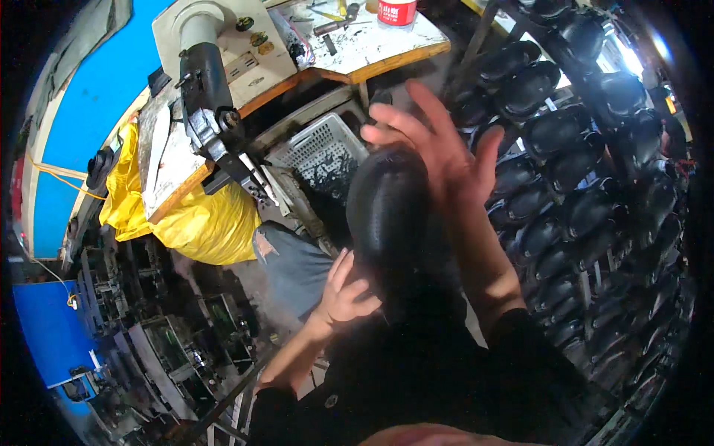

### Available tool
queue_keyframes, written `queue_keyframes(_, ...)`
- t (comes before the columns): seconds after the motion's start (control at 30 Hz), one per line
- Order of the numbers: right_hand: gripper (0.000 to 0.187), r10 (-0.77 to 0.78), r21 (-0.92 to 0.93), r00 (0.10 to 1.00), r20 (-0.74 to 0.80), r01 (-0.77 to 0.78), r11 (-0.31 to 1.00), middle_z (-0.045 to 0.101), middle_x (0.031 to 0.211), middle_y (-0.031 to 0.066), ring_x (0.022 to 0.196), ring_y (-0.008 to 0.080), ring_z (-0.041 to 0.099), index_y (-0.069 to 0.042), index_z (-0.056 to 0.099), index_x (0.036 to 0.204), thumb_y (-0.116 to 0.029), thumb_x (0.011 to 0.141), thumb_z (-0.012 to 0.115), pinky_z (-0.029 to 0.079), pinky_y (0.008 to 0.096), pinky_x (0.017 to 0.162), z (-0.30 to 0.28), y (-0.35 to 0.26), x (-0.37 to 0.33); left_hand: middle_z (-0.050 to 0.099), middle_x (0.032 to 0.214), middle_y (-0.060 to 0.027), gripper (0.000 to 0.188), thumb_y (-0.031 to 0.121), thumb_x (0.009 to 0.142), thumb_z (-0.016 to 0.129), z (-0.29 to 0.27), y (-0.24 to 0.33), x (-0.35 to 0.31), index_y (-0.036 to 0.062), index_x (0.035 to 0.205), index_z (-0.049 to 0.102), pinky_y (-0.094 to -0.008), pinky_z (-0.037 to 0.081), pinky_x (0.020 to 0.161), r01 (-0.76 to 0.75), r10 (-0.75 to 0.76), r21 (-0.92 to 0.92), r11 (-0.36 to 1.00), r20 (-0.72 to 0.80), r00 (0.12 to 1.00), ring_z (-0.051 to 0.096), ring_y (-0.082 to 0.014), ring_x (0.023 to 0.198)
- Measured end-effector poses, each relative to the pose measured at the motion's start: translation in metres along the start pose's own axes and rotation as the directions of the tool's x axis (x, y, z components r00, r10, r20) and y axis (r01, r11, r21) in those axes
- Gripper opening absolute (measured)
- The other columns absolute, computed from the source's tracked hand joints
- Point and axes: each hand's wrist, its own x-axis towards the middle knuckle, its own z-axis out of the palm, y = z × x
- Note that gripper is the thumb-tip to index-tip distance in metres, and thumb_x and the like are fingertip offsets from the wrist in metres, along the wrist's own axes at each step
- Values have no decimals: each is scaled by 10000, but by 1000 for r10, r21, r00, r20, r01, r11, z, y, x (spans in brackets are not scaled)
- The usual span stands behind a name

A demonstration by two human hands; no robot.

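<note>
A black shoe with a rounded, finely textured toe stands out in front of my body, toe pointing away; its lower end fades into the dark of my clothes. My right hand is beside and beyond the toe, fingers stretched and spread, the thumb lifted apart. Whether its palm touches the shoe cannot be made out. Close to the shoe's lower left side is my left hand, with loosely curved fingers set apart. What supports the shoe is hidden.
A sewing-type machine stands on a worn workbench at upper left. Below it are a yellow sack and a perforated plastic basket with dark scraps. A red-and-white tub and tools lie at the back. Racks of black shoes fill the right.
</note>
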Motion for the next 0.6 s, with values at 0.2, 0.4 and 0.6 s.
queue_keyframes(0.2, 1059, -89, -81, 990, 112, 99, 992, 464, 1427, 268, 1294, 383, 502, -47, 195, 1545, -842, 851, 298, 456, 485, 1035, 15, -11, -14, 369, 1358, -25, 380, 184, 692, 777, -6, 1, 10, 319, 1002, 605, -731, 372, 1039, -230, 240, 216, 949, -22, 970, 380, -440, 1338)
queue_keyframes(0.4, 1066, -58, -189, 998, -16, 54, 980, 387, 1492, 285, 1369, 379, 428, -52, 164, 1563, -812, 853, 399, 359, 493, 1118, 15, -29, -27, 463, 1356, -113, 507, 98, 686, 717, -21, 15, 36, 160, 1178, 613, -497, 420, 1067, 353, -255, -501, 791, 255, 933, 449, -369, 1301)
queue_keyframes(0.6, 870, -80, -571, 984, -157, -25, 821, 528, 1372, 168, 1262, 274, 521, -33, 348, 1489, -412, 796, 712, 386, 401, 1089, -15, -97, -110, 467, 1442, -157, 675, -73, 824, 608, 16, 20, 40, 53, 1457, 410, -328, 500, 897, 171, -98, -808, 564, 141, 985, 585, -225, 1150)
